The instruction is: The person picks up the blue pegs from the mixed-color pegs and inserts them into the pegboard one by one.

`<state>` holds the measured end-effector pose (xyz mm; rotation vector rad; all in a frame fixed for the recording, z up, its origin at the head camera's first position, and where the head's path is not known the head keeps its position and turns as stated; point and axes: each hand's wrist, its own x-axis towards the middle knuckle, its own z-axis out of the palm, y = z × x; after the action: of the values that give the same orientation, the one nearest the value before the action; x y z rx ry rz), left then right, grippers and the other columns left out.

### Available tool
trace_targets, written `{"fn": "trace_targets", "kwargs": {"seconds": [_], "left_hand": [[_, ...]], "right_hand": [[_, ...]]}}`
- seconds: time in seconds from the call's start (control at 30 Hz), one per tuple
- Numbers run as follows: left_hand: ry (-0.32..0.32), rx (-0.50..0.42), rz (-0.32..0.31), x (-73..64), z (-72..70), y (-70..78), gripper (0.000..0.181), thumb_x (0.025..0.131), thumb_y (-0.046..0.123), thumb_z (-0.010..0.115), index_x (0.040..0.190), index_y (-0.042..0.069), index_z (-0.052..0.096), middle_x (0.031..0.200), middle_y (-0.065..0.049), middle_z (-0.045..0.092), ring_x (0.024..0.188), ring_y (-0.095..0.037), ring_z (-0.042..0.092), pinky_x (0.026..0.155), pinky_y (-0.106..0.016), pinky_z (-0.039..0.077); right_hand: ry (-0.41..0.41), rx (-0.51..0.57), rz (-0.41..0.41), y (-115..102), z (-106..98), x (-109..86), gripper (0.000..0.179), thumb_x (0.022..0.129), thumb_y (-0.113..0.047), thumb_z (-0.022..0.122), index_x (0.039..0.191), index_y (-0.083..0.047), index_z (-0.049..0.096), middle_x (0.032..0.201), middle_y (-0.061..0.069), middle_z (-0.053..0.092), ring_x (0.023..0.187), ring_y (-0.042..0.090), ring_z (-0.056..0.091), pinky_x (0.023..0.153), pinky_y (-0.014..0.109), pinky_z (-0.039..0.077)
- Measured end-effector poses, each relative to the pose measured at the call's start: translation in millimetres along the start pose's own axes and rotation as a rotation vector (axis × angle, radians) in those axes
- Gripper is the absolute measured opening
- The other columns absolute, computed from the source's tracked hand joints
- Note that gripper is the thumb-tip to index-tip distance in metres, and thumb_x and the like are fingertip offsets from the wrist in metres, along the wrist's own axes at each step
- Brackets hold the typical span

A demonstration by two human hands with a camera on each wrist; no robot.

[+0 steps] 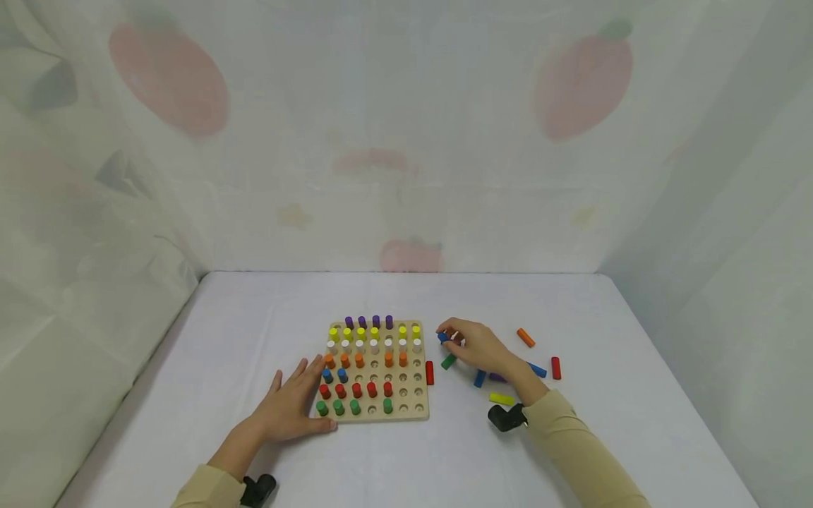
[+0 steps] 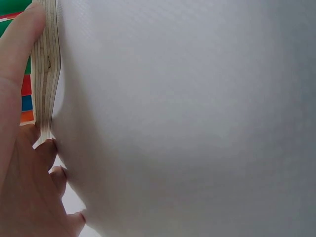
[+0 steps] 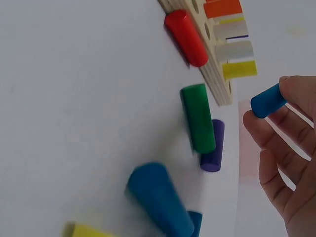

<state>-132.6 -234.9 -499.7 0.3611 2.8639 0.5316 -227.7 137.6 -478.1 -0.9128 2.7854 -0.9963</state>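
The right hand (image 1: 473, 342) pinched a blue peg (image 3: 268, 100) between thumb and fingers, right of the board (image 1: 410, 384).
The left hand (image 1: 288, 409), fingers spread, rested against the board's left edge, its thumb at the near corner; a red peg (image 1: 430, 372) lay just beside the right edge, a green peg (image 1: 449, 361) near the right hand, an orange peg (image 1: 526, 337) farther right on the table (image 1: 267, 317).
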Motion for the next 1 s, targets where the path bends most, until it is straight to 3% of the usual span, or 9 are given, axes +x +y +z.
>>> {"fn": "trace_targets", "kwargs": {"seconds": [0.23,0.57,1.0], "left_hand": [[0.003,-0.003,0.005,-0.6,-0.8,0.7,0.117,0.059,0.073,0.066,0.148,0.015,0.018,0.153,-0.008,0.020,0.140,-0.036,0.015,0.105,-0.067,0.003],[0.007,-0.001,0.009,-2.0,-0.8,0.3,0.117,0.060,0.072,0.066,0.148,0.014,0.017,0.153,-0.009,0.019,0.140,-0.036,0.015,0.105,-0.066,0.002],[0.014,0.004,0.013,-0.8,0.6,-1.1,0.117,0.059,0.075,0.064,0.148,0.015,0.018,0.153,-0.007,0.020,0.139,-0.036,0.016,0.105,-0.067,0.004]], "right_hand": [[-0.012,0.052,-0.022,-11.9,6.0,10.3,0.026,0.088,-0.016,0.061,0.113,-0.014,0.058,0.100,-0.005,0.064,0.081,0.006,0.058,0.066,0.018,0.050],[-0.023,0.081,-0.059,-31.3,14.2,20.6,0.027,0.088,-0.016,0.062,0.114,-0.010,0.057,0.105,-0.002,0.064,0.086,0.009,0.061,0.071,0.018,0.051],[-0.068,0.138,-0.070,-55.9,30.4,31.3,0.024,0.089,-0.016,0.059,0.112,-0.010,0.057,0.100,-0.003,0.063,0.086,0.010,0.059,0.071,0.017,0.050]]}}
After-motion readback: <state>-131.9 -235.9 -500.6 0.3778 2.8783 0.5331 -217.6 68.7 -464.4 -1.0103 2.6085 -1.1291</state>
